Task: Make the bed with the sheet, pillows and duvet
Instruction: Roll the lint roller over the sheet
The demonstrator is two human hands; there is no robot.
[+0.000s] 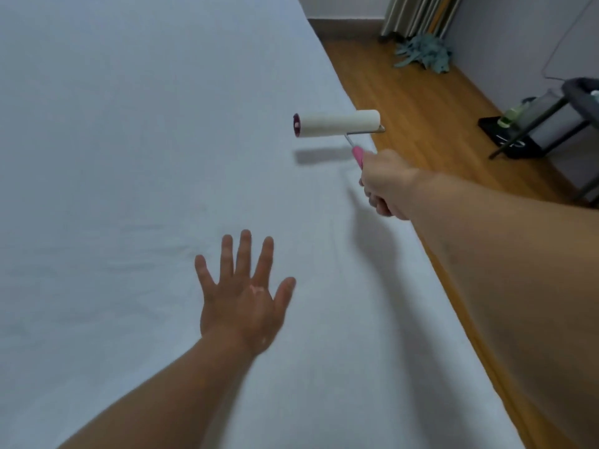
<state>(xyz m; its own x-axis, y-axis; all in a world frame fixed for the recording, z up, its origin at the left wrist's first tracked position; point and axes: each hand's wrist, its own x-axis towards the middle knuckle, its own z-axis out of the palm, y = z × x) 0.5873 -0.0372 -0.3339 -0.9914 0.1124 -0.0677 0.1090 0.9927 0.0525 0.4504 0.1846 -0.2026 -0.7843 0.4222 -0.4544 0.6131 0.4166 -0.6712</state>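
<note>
Pink plastic fills my right hand (384,184): the grip is clamped around the handle of a lint roller (337,124), fingers curled under it near three o'clock in my view. From that fist a thin metal rod bends up to the white paper drum, which lies crosswise toward one o'clock and hangs just above the bed's right edge, apart from the cloth, its shadow falling on the sheet below it.

My left hand (241,299) sits at about six o'clock, its grip spread wide, all five fingers apart, palm down over the sheet (129,157); I cannot tell whether the palm presses the fabric or floats just above it. It holds nothing.

The pale sheet covers the whole mattress from nine o'clock to the right edge, mostly smooth, with faint creases near the left hand and along the right side. No pillow or duvet lies on the part I see.

Beyond the bed, at two to three o'clock, runs a wooden floor (421,102). A blue-green rag mop (424,53) lies by the striped curtain (418,14) at one o'clock, and a dark metal cart (551,124) stands against the grey wall at three o'clock.
</note>
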